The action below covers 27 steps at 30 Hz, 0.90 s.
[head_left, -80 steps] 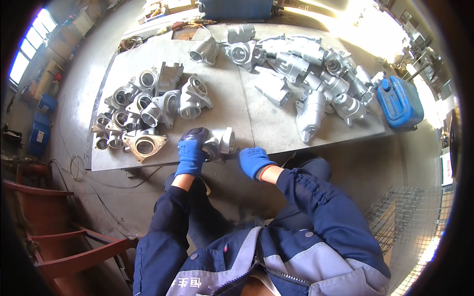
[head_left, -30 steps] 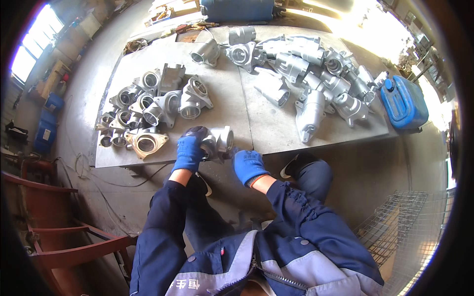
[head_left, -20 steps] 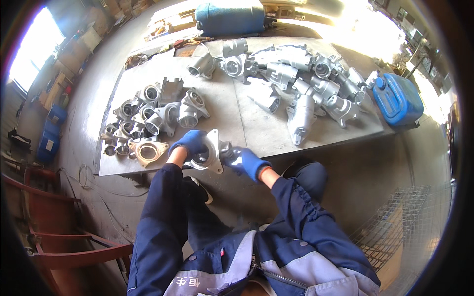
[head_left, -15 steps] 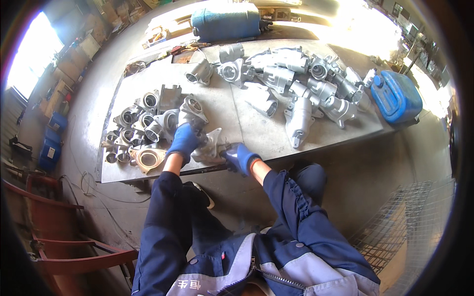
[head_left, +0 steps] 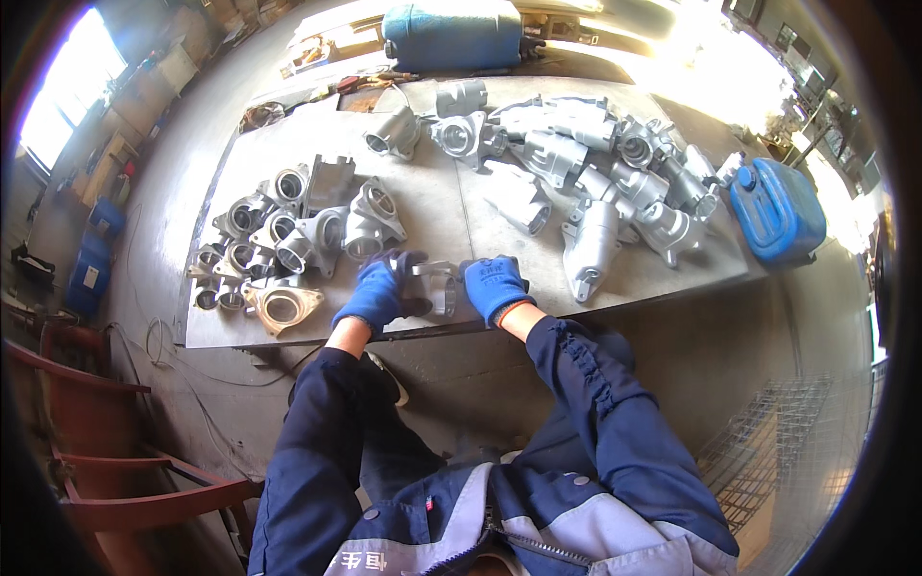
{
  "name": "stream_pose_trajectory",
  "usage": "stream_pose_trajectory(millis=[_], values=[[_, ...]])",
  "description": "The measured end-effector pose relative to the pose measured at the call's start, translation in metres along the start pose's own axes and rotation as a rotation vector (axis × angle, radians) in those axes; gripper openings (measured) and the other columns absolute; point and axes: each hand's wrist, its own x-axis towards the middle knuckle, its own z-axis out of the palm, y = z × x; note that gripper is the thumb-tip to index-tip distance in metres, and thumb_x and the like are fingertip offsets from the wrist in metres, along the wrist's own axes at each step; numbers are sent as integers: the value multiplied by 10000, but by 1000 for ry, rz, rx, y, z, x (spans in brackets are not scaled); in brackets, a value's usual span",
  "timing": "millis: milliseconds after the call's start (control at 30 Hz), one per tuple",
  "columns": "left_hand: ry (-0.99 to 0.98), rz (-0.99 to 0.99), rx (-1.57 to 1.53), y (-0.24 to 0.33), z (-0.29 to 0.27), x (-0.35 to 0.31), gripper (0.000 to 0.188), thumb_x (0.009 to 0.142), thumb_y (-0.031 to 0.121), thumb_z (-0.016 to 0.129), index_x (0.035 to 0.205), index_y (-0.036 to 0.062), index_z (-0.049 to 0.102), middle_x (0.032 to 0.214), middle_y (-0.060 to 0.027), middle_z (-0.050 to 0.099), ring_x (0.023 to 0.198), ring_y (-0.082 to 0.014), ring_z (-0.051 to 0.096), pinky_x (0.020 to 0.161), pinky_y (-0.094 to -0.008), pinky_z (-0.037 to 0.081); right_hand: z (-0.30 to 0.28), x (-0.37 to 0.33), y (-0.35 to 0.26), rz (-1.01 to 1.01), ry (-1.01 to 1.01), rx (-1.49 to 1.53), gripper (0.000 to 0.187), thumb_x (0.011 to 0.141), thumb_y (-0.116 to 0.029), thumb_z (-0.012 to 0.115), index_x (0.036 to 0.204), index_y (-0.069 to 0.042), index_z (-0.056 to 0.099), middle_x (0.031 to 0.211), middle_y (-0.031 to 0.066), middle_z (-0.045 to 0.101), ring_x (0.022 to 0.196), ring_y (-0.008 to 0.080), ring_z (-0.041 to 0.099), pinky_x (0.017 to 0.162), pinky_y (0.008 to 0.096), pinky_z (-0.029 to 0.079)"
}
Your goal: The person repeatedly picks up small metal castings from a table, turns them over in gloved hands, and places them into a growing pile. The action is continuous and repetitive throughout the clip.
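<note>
Nearest: dark blue sleeves (head_left: pixel 307 442) reach forward to the metal surface (head_left: pixel 403 202). On the floor short of the near left corner, a red metal frame (head_left: pixel 158 504); out past the near right part, wire mesh (head_left: pixel 783 413).

At the near edge, left of its middle: left hand (head_left: pixel 376 290), blue glove, fingers closed around the left part of a silver casting (head_left: pixel 442 290). Casting lies just inside that edge, round end toward the right; whether it rests on the surface or is held slightly above, cannot tell. Right hand (head_left: pixel 495 288), also gloved, curled into a fist just beside that round end. Contact, and anything inside the fist, not discernible.

Near left corner: tan-rimmed triangular casting (head_left: pixel 309 300), opening up. Directly behind it, along the left edge, a tight cluster of silver castings (head_left: pixel 309 233), many with openings showing.

Toward the right edge: heaped tubular castings (head_left: pixel 639 182), overlapping. Blue jerrycan (head_left: pixel 783 216) upright at the right edge.

Near the far edge: flanged casting (head_left: pixel 392 132), tilted. Far left corner: assorted tools (head_left: pixel 360 86). Beyond the far edge, a blue barrel (head_left: pixel 451 36).
</note>
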Motion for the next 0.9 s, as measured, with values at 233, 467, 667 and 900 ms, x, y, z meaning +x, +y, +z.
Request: stream_pose_trajectory(millis=[233,467,667,900], values=[[-26,-30,8,2,-7,1,685,572,381,885,1138,138,584,1054,-119,606,1037,-349,566,918,-435,439,-23,-14,-14,-28,-77,45,212,872,-146,511,888,-92,715,861,166,708,810,317,704,724,423,541],[-41,-11,24,-3,0,1,674,592,397,876,1140,145,575,1062,-126,600,1033,-351,567,910,-437,450,-4,-34,-24,52,-90,110,217,889,-152,494,924,-99,702,858,156,712,814,315,706,715,434,541],[-83,-66,7,-3,-4,1,707,596,388,871,1188,160,558,1169,-124,584,1126,-346,540,968,-446,423,9,-61,-36,104,-116,291,232,915,-186,476,987,-91,675,872,171,706,829,345,695,749,459,536],[325,59,-238,8,-1,-22,761,672,217,788,1360,143,469,1338,-181,513,1262,-382,466,1047,-431,400,35,-40,-30,149,-182,843,468,790,-407,715,1093,-57,651,942,222,687,927,377,659,832,438,513]])
